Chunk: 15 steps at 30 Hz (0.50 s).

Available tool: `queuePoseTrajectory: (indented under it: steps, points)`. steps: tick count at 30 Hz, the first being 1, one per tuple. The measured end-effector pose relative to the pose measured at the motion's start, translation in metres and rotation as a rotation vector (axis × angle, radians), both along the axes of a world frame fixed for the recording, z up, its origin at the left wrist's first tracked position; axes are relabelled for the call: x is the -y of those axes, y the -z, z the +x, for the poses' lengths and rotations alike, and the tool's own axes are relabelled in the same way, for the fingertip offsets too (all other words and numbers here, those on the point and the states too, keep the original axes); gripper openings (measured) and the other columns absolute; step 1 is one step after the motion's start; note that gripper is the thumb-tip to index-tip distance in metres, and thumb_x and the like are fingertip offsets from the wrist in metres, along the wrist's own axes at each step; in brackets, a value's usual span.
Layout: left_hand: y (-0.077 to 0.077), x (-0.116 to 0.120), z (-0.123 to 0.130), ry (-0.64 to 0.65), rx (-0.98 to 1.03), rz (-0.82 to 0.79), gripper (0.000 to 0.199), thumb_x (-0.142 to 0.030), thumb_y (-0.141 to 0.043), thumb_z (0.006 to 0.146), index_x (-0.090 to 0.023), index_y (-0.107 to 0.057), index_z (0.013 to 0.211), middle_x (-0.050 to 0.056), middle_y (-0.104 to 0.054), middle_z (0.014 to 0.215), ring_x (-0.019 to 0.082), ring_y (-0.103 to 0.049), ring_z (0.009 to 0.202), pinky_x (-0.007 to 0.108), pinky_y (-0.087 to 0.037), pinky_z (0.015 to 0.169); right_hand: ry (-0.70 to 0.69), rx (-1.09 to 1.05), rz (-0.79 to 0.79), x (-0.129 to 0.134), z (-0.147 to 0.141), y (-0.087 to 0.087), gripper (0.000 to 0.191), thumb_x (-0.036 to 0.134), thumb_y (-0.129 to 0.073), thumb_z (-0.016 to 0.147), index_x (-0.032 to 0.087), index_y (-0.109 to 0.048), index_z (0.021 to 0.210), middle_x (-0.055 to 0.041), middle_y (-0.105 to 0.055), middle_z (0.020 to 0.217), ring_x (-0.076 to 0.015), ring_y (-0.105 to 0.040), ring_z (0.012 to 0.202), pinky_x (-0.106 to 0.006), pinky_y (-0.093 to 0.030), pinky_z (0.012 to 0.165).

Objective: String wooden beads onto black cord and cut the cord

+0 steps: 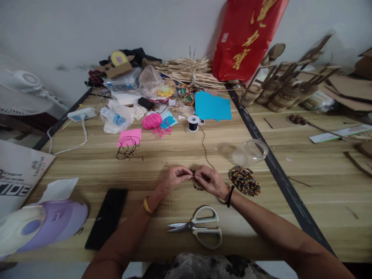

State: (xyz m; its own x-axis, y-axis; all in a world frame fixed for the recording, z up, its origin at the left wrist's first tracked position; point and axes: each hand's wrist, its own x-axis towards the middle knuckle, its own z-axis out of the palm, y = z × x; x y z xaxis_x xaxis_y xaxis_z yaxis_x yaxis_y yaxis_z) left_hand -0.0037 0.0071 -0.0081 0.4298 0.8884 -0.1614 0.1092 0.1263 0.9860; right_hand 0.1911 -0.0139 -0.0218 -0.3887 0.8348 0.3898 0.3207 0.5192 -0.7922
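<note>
My left hand (176, 177) and my right hand (209, 179) meet over the middle of the table, both pinching a small beaded string (199, 188) of dark and coloured beads. Part of it hangs as a loop below my fingers; the fingers hide the rest. A dark cord (204, 145) runs from a white spool (193, 123) toward my right hand. Right of that hand lies a heap of multicoloured beads (244, 181). Nearer my body rest scissors (195, 226) with pale handles, their blades pointing left.
A clear plastic jar (252, 152) lies behind the beads. At left are a black phone (106, 218) and a purple-and-white object (55, 223). Toward the back sit blue paper (213, 105), pink yarn (151, 121), a coiled black cord (128, 148) and a red bag (242, 42).
</note>
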Motion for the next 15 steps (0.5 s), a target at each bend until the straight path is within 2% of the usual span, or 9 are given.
queuePoseTrajectory:
  steps: [15]
  points:
    - [0.0015, -0.0001, -0.0003, 0.018, -0.003, -0.013, 0.021, -0.028, -0.074, 0.066, -0.011, -0.068, 0.078, 0.006, -0.07, 0.078, 0.013, -0.063, 0.073, 0.026, -0.049, 0.074, 0.0, 0.004, 0.014, 0.0002, -0.0001, -0.0011, 0.016, 0.028, -0.051, 0.091, 0.018, -0.059, 0.082, -0.004, -0.057, 0.073, -0.0137, -0.052, 0.065, -0.027, -0.042, 0.06]
